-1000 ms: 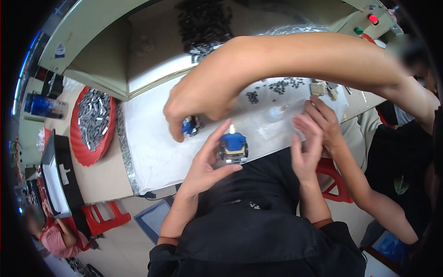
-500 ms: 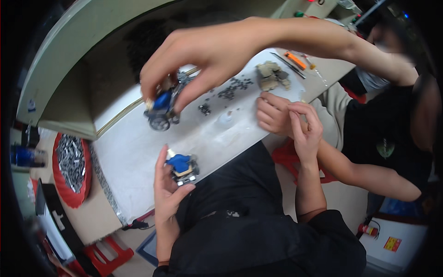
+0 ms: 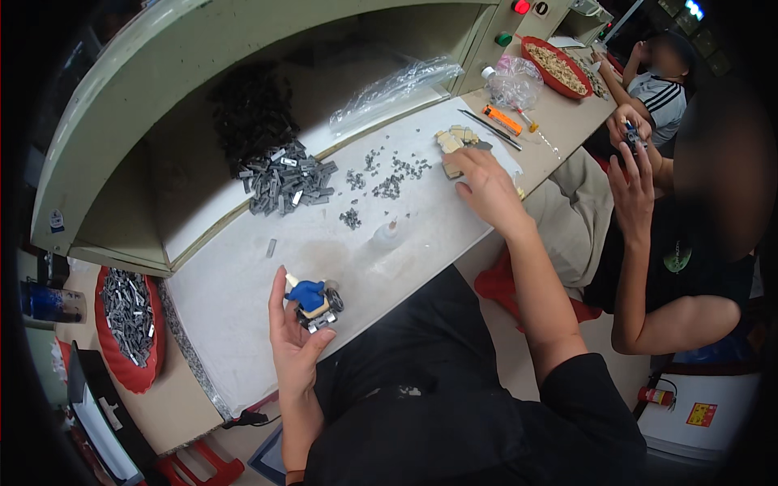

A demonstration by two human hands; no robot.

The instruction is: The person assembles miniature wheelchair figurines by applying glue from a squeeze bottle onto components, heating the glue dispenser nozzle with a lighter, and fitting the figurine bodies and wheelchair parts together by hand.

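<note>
My left hand (image 3: 297,344) is closed around a small toy vehicle with a blue rider-like body (image 3: 308,296), a beige base and dark wheels, held above the near side of the white work surface. Farther right, my right hand (image 3: 489,188) reaches to a pile of beige and grey plastic pieces (image 3: 450,140). Its fingers are stretched over the near side of the pile, thumb apart, and no held piece shows. Between the hands stands a small translucent bottle (image 3: 386,236). Small grey parts (image 3: 393,185) lie scattered behind it.
Dark grey parts (image 3: 288,180) are heaped at the booth opening. A red basket of grey parts (image 3: 130,324) stands left. An orange cutter (image 3: 502,120) and a thin dark tool (image 3: 489,130) lie beyond the pile. At right, a co-worker's hands (image 3: 632,166) hold a similar toy.
The co-worker's arm has drawn back from across the table, taking a toy vehicle to the right. My right hand has moved forward onto the beige pieces. My left hand keeps its toy, now turned slightly.
</note>
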